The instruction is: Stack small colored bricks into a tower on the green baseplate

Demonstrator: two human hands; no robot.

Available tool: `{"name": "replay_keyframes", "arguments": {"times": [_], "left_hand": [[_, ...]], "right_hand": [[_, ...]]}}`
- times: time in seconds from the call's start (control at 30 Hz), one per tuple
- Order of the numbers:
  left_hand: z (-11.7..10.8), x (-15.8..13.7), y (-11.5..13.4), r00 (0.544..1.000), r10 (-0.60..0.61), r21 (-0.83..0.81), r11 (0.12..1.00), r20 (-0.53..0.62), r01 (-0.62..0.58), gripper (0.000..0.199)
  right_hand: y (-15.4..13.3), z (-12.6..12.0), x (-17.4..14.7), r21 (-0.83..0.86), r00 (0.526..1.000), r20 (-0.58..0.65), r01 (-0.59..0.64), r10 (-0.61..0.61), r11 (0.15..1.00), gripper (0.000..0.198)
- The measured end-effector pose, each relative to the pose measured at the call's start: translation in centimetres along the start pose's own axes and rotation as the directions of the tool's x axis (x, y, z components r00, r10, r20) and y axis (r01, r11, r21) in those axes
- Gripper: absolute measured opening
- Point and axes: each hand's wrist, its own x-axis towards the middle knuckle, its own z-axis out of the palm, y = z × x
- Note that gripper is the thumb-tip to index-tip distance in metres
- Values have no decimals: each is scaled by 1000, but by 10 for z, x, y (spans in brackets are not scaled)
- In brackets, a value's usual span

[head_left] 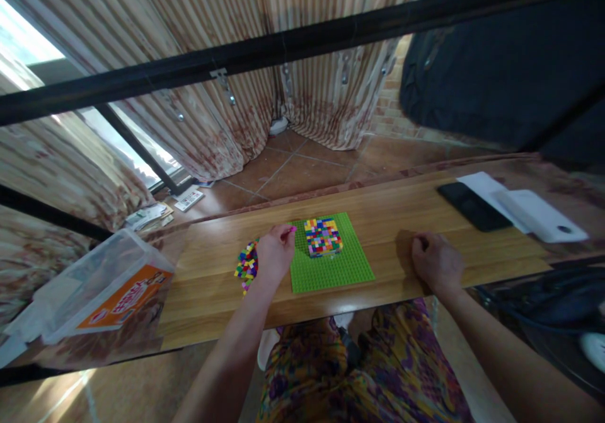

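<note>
Wood-look tabletop (397,212) here, low over a tiled floor. Nearest in, the right hand (437,260) sits on the wood in a loose curl, well right of everything, nothing showing in it. The left hand (275,251) is way closer to the action: it's pinching one pink brick (293,229) at the fingertips, over the left edge of the green baseplate (352,273). Key bit imo: the brick block (324,237) lies just right of that pinch, a small gap between. It's squarish, so no real long axis; the pink brick's too tiny to read.

Count: two hands, one baseplate, one block, one held brick, plus one loose pile (246,262) left of the left hand, partly hidden and honestly uncountable. Farther out: one clear bin (120,303) at left, one dark slab (472,205) at right, then striped curtains (321,114) behind.
</note>
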Motion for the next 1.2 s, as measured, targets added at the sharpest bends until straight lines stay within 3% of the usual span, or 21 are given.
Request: {"name": "replay_keyframes", "arguments": {"times": [0.13, 0.33, 0.5, 0.63, 0.9, 1.2], "left_hand": [[18, 13, 13, 1000, -28, 26, 999, 0, 28, 18], [26, 19, 22, 992, -71, 53, 996, 107, 66, 25], [31, 25, 10, 976, -101, -82, 990, 190, 118, 28], [34, 29, -2, 973, -56, -248, 962, 222, 112, 26], [41, 32, -13, 965, -54, -489, 854, 258, 179, 21], [44, 36, -14, 914, -150, -691, 612, 376, 385, 34]], "right_hand": [[0, 0, 0, 8, 1000, 10, -14, 14, 1000, 35], [2, 2, 0, 27, 1000, -3, -2, 2, 1000, 33], [-1, 0, 0, 32, 1000, 5, -6, 6, 999, 34], [-1, -1, 0, 23, 1000, 17, -15, 15, 1000, 33], [1, 1, 0, 0, 1000, -11, -1, 1, 1000, 34], [1, 1, 0, -11, 1000, -9, 0, 0, 1000, 36]]}}
